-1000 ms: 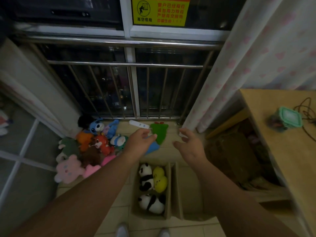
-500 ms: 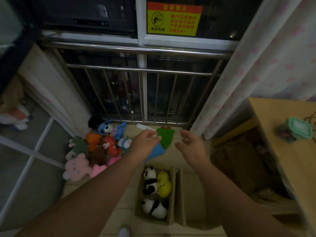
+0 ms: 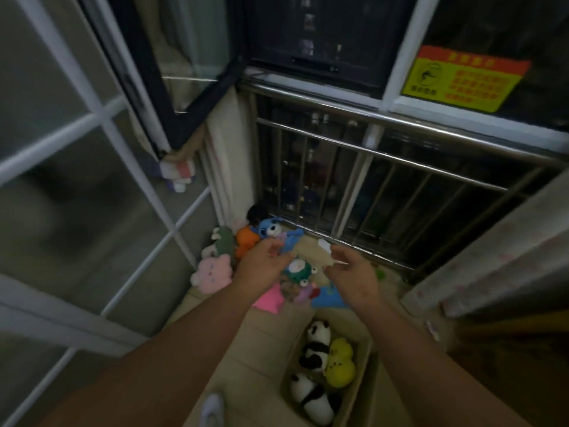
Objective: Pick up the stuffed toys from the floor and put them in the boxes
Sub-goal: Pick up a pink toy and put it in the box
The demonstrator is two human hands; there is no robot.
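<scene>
Head view, motion-blurred. Seeing left hand (image 3: 261,268) and right hand (image 3: 354,277) stretched out in front, hovering above the floor pile, near each other but apart. Reading both as loosely curled and spread wide enough to grab, holding nothing as far as the blur allows. Can't tell whether any fingertip touches a toy.

Spotting a teal toy (image 3: 297,271) with a white face in the gap between the hands; guessing that as the next pick. Noting a small white strip (image 3: 322,243) just beside the right fingertips, on the floor by the railing (image 3: 400,157); probably not a toy.

Moving outward through the pile:
- blue toy (image 3: 269,229), orange toy (image 3: 246,241), grey-green toy (image 3: 224,241)
- pink bear (image 3: 212,272) at the left edge
- black toy (image 3: 257,212) in the back corner
- pink flat toy (image 3: 269,300) and blue flat piece (image 3: 329,298) nearer the box

Counting roughly 8 plush on the floor, with overlap likely hiding more.

Checking the cardboard box (image 3: 361,374) near the feet: holds upper panda (image 3: 317,337), lower panda (image 3: 311,399) and yellow toy (image 3: 338,362). Finding only 1 box readable; too dark to its right to say more.

Judging progress as early: 3 in, most of the pile left. Expecting soft, light, forgiving handling. Watching for 2 tangled toys lifting together, or a drop landing short of the box.

Ignoring white shoe (image 3: 212,408), glass door (image 3: 92,143), curtain (image 3: 508,248) and yellow warning sticker (image 3: 462,78).
</scene>
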